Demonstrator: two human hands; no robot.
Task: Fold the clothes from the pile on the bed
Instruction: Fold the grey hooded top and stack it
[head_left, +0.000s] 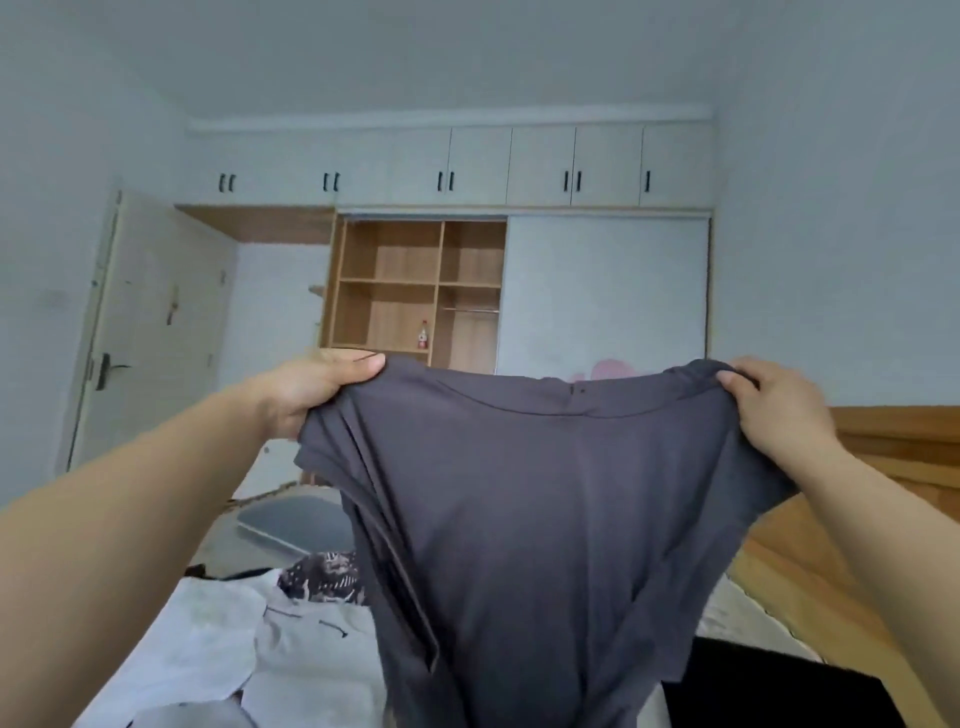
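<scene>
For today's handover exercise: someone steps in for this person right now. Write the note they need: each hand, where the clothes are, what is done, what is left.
Left hand: grips one shoulder of the grey shirt.
Right hand: grips the other shoulder.
Shirt: held up spread between both hands, hanging unfolded above the bed.
Pile: white clothes, a patterned piece and a black one lie loose on the bed below.
Done: shirt picked up and opened out; no folded stack in view.
Left: lay the shirt flat, fold it, then do the rest of the pile.
</scene>
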